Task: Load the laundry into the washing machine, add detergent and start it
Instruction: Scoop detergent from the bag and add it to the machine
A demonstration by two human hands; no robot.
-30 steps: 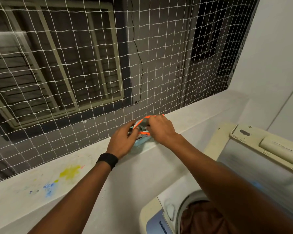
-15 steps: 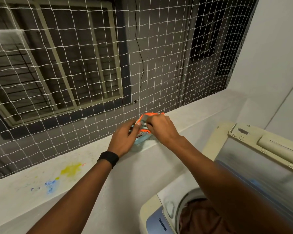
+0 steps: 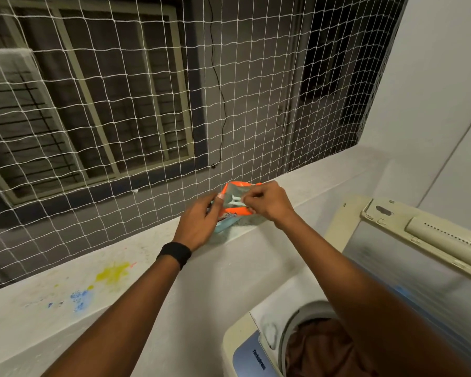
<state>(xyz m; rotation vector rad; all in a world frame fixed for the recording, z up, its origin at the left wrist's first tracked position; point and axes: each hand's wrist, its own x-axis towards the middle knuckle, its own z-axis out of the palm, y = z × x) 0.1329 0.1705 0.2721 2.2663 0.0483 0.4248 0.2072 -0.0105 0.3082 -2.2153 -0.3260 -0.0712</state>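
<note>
Fingertips (image 3: 246, 199) of the right hand (image 3: 269, 204) were pinched shut on the top edge of the detergent packet (image 3: 235, 200); the left hand (image 3: 201, 224) was closed on the packet's left side, thumb on its face. Packet: small, orange with a pale panel and blue lower edge, held at the ledge (image 3: 147, 257) lip, hard against the netting (image 3: 147, 118). Nearest, below the fingers to the right: washing machine (image 3: 245, 346), lid (image 3: 419, 251) raised, brown laundry (image 3: 326, 349) in the drum. Handling advice, as judgement: steady the body with the left, tear or unfold the top slowly, mouth upward, to avoid spilling before carrying it over the drum.
</note>
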